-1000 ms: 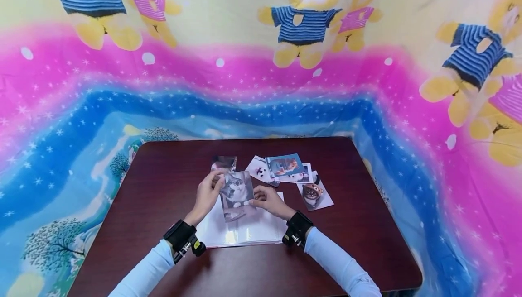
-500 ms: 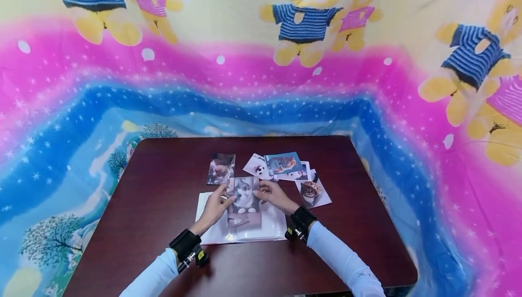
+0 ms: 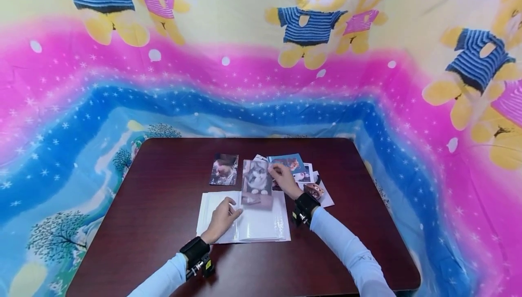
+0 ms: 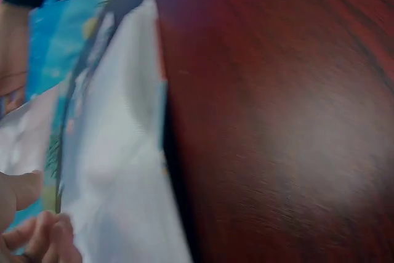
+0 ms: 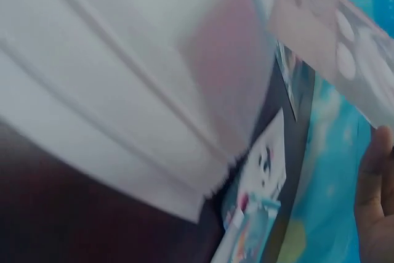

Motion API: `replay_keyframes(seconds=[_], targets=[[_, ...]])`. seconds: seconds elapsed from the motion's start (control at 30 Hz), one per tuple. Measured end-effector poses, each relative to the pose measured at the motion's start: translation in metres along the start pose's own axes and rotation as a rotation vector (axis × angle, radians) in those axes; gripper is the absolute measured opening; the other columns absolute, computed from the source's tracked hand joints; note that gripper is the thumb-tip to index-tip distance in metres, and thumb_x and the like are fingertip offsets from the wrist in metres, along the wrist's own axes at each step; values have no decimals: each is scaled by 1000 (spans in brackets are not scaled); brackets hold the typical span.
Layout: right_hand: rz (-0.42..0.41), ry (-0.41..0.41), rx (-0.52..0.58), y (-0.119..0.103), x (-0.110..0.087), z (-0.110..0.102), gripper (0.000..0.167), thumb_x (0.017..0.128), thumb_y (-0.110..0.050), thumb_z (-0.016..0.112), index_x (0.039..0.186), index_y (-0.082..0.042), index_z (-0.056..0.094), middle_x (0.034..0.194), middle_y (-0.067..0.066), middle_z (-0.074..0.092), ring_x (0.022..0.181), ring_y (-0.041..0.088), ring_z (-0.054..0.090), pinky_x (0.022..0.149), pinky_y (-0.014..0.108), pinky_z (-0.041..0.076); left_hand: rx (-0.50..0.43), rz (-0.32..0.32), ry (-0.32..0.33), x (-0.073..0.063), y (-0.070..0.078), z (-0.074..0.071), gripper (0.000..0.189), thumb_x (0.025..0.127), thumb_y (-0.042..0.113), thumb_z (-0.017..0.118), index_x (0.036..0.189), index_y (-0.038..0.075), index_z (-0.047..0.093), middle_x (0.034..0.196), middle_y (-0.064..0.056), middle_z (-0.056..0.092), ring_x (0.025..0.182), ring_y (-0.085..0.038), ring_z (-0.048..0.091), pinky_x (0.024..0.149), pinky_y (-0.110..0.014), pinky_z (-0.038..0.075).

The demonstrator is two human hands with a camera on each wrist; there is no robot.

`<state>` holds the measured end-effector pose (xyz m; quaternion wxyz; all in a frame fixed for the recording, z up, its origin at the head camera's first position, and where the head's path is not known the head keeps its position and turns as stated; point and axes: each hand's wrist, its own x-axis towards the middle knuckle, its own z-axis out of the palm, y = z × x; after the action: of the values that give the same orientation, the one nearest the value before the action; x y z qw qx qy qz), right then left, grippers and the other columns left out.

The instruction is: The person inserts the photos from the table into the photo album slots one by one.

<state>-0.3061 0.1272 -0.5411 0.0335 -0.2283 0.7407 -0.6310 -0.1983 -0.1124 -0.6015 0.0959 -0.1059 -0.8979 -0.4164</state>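
A cat photo point(image 3: 256, 186) is held up over an open photo album point(image 3: 265, 227) with white pages and clear sleeves. My right hand point(image 3: 284, 181) pinches the photo by its right edge, near the top; the right wrist view shows the thumb point(image 5: 380, 146) against the edge of the photo point(image 5: 335, 38). Over the album's left page is my left hand point(image 3: 222, 219), thumb and fingers apart with nothing between them. The left wrist view has this hand point(image 4: 40, 232) beside the album pages point(image 4: 123, 170), somewhat blurred.
A dark photo point(image 3: 224, 170) lies behind the album's left side. Behind and to the right, several animal photos overlap, with a blue one point(image 3: 295, 160) on top and a cat photo point(image 3: 316, 193) at the edge. The reddish-brown table point(image 3: 163, 197) meets a printed cloth backdrop point(image 3: 244, 84).
Earlier both hands held the cat photo. The left hand has let go and dropped back toward the left page, while the right hand has carried the photo up and to the right.
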Motion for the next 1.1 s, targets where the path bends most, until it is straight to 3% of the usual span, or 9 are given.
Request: replay_keyframes(seconds=[0.1, 0.27, 0.43, 0.5, 0.63, 0.8, 0.87, 1.03, 1.1], targets=[[-67, 41, 22, 18, 16, -11, 16, 104, -3, 47, 109, 12, 49, 88, 27, 53, 72, 37, 56, 63, 49, 53, 136, 209, -2, 0, -1, 11, 23, 84, 10, 79, 97, 3, 61, 81, -4, 56, 75, -20, 56, 66, -34, 47], [-164, 17, 82, 128, 58, -28, 16, 106, -15, 46, 117, -4, 49, 93, 15, 53, 76, 30, 60, 65, 43, 55, 322, 520, -82, 9, -3, 26, 41, 81, 23, 83, 112, 5, 65, 113, -17, 62, 113, -36, 58, 90, -47, 49], [-144, -13, 112, 274, 108, -42, 24, 106, -25, 46, 127, -14, 45, 107, 10, 56, 84, 27, 63, 68, 41, 56, 426, 566, -218, 16, -6, 29, 60, 85, 38, 77, 129, 1, 60, 137, -36, 47, 131, -51, 41, 104, -58, 38], [-156, -32, 153, 297, 116, -43, 26, 104, -33, 49, 126, -20, 45, 110, 6, 56, 86, 23, 64, 70, 38, 57, 450, 539, -258, 17, -7, 29, 62, 87, 42, 73, 132, 2, 59, 140, -38, 43, 133, -51, 39, 105, -59, 36], [-161, -17, 155, 276, 111, -35, 22, 104, -33, 49, 122, -21, 44, 107, 4, 55, 84, 22, 64, 69, 36, 57, 460, 502, -293, 16, -9, 28, 61, 90, 47, 68, 132, 4, 59, 142, -35, 42, 134, -48, 38, 105, -60, 35], [-82, 81, 95, 187, 84, -16, 12, 107, -12, 41, 116, -3, 42, 93, 16, 47, 79, 35, 60, 72, 45, 56, 464, 508, -270, 13, -10, 32, 59, 90, 48, 68, 130, 4, 61, 141, -33, 43, 133, -47, 39, 105, -58, 37], [-117, 84, 98, 173, 79, -14, 12, 108, -16, 41, 113, -5, 43, 89, 13, 45, 75, 30, 59, 69, 41, 56, 467, 518, -252, 13, -10, 33, 59, 89, 47, 70, 129, 4, 62, 140, -33, 44, 132, -47, 40, 104, -57, 38], [-114, 40, 57, 186, 75, -18, 16, 107, -27, 41, 107, -11, 44, 88, 8, 48, 65, 24, 60, 61, 36, 54, 457, 538, -224, 12, -11, 34, 57, 87, 44, 73, 126, 3, 63, 137, -35, 46, 130, -49, 42, 103, -56, 39], [-51, 36, 16, 179, 72, -18, 18, 107, -24, 41, 105, -6, 43, 89, 13, 49, 63, 29, 62, 61, 40, 55, 455, 535, -219, 12, -11, 34, 57, 87, 44, 73, 126, 4, 63, 138, -35, 45, 130, -49, 42, 103, -56, 39]])
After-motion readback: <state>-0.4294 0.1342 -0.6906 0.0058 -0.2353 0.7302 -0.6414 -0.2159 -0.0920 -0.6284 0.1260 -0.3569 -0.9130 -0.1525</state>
